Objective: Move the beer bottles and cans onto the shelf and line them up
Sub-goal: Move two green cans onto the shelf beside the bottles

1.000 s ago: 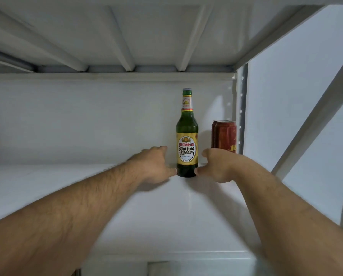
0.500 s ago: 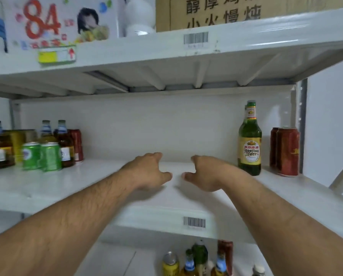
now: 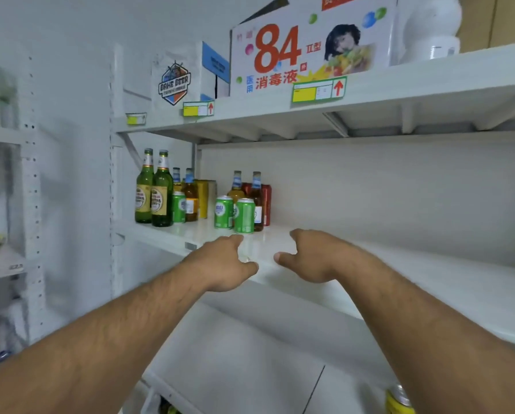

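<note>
Reaching forward side by side, the left hand [image 3: 220, 264] and the right hand [image 3: 307, 258] hover over the near edge of the white shelf [image 3: 429, 282], each grip loose, fingers slightly curled and holding nothing; whether either hand touches the shelf board cannot be told. Beer stock stands clustered at the far left end of this shelf. Two tall green bottles [image 3: 154, 189] stand upright at the extreme left, touching or nearly so. Just right of them stands a green can [image 3: 179, 207], with amber bottles [image 3: 190, 195] and a yellow can [image 3: 204, 198] behind it. Further right, two green cans [image 3: 235, 213] stand nearest the hands, the right one just beyond the left hand's fingertips; two blue-necked amber bottles [image 3: 257, 198] and a red can [image 3: 266, 204] stand behind them. The shelf stretch to the right of this cluster is bare white board. On the upper shelf [image 3: 429, 82] rest a carton printed "84" [image 3: 310, 49], a box with a hexagonal badge [image 3: 175, 82] and a white plastic container [image 3: 432, 28]; yellow price tags [image 3: 317, 91] hang on its front edge. At the lower right corner, the top of another yellow can [image 3: 398, 400] shows on a lower level.
</note>
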The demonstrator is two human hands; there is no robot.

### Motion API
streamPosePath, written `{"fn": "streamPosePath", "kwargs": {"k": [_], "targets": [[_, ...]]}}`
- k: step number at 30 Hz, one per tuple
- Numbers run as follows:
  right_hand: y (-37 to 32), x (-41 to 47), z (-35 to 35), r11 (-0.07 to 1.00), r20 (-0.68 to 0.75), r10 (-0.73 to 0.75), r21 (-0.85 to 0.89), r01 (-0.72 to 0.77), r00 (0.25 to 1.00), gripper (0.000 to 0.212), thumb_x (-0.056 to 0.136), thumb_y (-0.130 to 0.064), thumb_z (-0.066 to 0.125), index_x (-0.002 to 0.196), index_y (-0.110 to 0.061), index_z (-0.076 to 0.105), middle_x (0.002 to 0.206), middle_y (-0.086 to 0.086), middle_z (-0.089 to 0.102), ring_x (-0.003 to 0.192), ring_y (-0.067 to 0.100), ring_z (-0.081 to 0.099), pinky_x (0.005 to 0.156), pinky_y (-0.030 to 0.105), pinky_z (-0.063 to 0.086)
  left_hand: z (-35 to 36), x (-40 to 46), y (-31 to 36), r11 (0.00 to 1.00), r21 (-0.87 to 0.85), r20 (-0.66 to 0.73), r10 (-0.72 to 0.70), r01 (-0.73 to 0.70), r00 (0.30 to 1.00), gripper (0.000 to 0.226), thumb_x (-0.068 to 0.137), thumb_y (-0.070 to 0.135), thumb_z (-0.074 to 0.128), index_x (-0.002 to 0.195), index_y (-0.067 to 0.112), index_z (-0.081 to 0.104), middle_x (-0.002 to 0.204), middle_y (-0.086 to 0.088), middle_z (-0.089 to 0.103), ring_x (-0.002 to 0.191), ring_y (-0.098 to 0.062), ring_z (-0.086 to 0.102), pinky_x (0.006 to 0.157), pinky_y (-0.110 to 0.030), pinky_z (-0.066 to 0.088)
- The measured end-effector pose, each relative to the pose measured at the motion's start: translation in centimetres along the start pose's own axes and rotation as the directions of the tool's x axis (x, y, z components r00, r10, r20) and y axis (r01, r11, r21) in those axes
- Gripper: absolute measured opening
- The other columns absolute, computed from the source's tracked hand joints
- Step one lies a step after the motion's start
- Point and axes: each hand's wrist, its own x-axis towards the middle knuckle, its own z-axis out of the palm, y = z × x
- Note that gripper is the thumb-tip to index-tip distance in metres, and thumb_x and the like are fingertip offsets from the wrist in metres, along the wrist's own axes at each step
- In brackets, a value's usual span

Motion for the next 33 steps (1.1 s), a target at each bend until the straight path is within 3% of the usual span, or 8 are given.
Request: {"fn": "streamPosePath", "kwargs": {"k": [11,16,22,26,33], "targets": [[-5.4,9.3,3.4,0.997,-0.012,-0.064,-0.038,0.063,0.998,0.069,0.097,-0.06,0.046,0.15,-0.016,0.041,0.142,0.006,0.055,0.124,0.026,0.056,0.101,0.04,0.048,-1.0,6.0,-8.0,0.995,-0.054,-0.041,-0.09,0.088,0.995,0.083,0.094,0.057,0.058,0.163,0.029,0.02,0.167,0.003,0.03,0.145,-0.022,0.042,0.116,-0.04,0.039],[-4.7,13.9,3.9,0.998,-0.038,-0.049,-0.044,0.047,0.998,0.069,0.097,-0.061,0.045,0.15,-0.016,0.04,0.143,0.006,0.054,0.124,0.026,0.055,0.1,0.039,0.049,-0.7,10.9,-8.8,0.997,-0.049,-0.05,-0.062,0.059,0.997,0.082,0.094,0.055,0.059,0.162,0.027,0.023,0.168,0.003,0.028,0.149,-0.021,0.036,0.114,-0.037,0.037],[-4.0,18.6,3.9,0.999,-0.065,-0.026,0.017,0.027,0.998,0.054,0.097,-0.058,0.049,0.137,-0.022,0.052,0.127,0.002,0.063,0.109,0.023,0.061,0.095,0.039,0.052,-0.5,16.1,-9.9,0.996,-0.087,-0.044,-0.039,0.036,0.998,0.082,0.094,0.053,0.06,0.162,0.026,0.023,0.166,0.001,0.033,0.147,-0.022,0.04,0.116,-0.037,0.038],[-4.4,20.5,4.7,1.0,-0.033,-0.001,0.024,0.002,0.999,0.056,0.096,-0.059,0.05,0.137,-0.021,0.052,0.127,0.002,0.062,0.11,0.023,0.06,0.095,0.039,0.052,-0.2,18.5,-10.8,0.991,-0.132,-0.034,-0.038,0.034,0.999,0.077,0.094,0.051,0.062,0.16,0.028,0.028,0.161,0.001,0.04,0.137,-0.023,0.049,0.108,-0.04,0.048],[-5.7,23.0,5.5,0.999,-0.066,0.032,0.045,-0.029,0.997,0.048,0.096,-0.056,0.051,0.132,-0.026,0.056,0.124,-0.001,0.065,0.106,0.022,0.062,0.095,0.04,0.052,-0.2,22.1,-12.9,0.97,-0.239,-0.021,0.038,-0.042,0.999,0.068,0.097,0.044,0.065,0.156,0.025,0.037,0.155,-0.003,0.05,0.133,-0.023,0.052,0.101,-0.031,0.041]]}}
